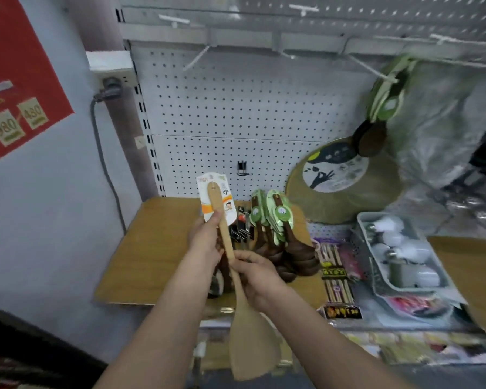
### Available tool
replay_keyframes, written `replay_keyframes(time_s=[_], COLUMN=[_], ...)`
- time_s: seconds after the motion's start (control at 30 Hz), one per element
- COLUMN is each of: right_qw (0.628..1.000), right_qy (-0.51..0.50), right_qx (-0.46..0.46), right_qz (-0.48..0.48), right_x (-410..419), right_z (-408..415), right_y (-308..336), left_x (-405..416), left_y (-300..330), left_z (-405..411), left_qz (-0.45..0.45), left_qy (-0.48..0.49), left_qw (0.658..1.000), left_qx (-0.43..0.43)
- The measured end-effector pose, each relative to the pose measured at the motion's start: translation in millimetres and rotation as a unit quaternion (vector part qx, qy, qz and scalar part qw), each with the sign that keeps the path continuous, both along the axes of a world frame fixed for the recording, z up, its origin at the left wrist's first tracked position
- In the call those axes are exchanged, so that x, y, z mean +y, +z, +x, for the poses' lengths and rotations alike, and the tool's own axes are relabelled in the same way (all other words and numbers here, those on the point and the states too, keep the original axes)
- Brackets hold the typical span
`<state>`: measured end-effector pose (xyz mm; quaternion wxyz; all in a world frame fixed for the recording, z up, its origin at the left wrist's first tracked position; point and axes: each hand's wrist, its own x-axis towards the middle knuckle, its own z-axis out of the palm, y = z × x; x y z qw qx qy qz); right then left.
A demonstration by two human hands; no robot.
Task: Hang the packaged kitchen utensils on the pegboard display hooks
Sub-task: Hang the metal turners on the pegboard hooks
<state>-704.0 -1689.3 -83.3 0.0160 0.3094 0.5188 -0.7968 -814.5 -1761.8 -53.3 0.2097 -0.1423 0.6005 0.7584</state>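
A light bamboo spatula with a white and orange card at its handle end is held upright above the wooden shelf. My left hand pinches the card and upper handle. My right hand grips the handle lower down, just above the blade. The white pegboard stands behind, with a bare white hook at upper left and a small black hook low in the middle. Dark wooden spoons with green cards lie piled on the shelf. More of the same spoons hang from a hook at right.
A round bamboo board leans on the pegboard at right. Packs of chopsticks and a grey basket of white items sit on the shelf's right side. A power strip and cable run down the wall at left, beside a red poster.
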Motion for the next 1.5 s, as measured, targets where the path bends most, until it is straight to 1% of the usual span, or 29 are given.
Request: replay_keyframes(time_s=[0.17, 0.33, 0.5, 0.67, 0.8, 0.97, 1.2, 1.33, 1.5], right_qw=[0.999, 0.989, 0.973, 0.957, 0.943, 0.931, 0.924, 0.919, 0.920], right_qy=[-0.045, -0.143, -0.223, -0.286, -0.332, -0.361, -0.375, -0.389, -0.387], right_qx=[0.020, 0.038, 0.059, 0.036, 0.016, 0.016, 0.004, 0.020, 0.035], right_qz=[0.023, 0.015, 0.018, 0.022, 0.012, 0.045, 0.071, 0.064, 0.041], right_x=[69, 140, 200, 259, 311, 397, 525, 581, 642], right_z=[100, 197, 276, 340, 379, 415, 454, 477, 509], right_y=[4, 1, 9, 6, 0, 11, 34, 44, 39], left_x=[84, 171, 250, 336, 402, 494, 617, 673, 734], left_y=[18, 29, 32, 37, 30, 29, 52, 60, 59], left_z=[98, 192, 262, 320, 361, 398, 440, 466, 501], left_qz=[0.040, 0.048, 0.040, 0.058, 0.079, 0.090, 0.111, 0.114, 0.096], left_qy=[-0.040, -0.122, -0.207, -0.264, -0.312, -0.353, -0.362, -0.382, -0.384], left_qw=[0.998, 0.990, 0.976, 0.961, 0.945, 0.930, 0.925, 0.917, 0.918], left_qx=[0.037, 0.046, 0.054, 0.057, 0.053, 0.046, 0.032, 0.028, 0.022])
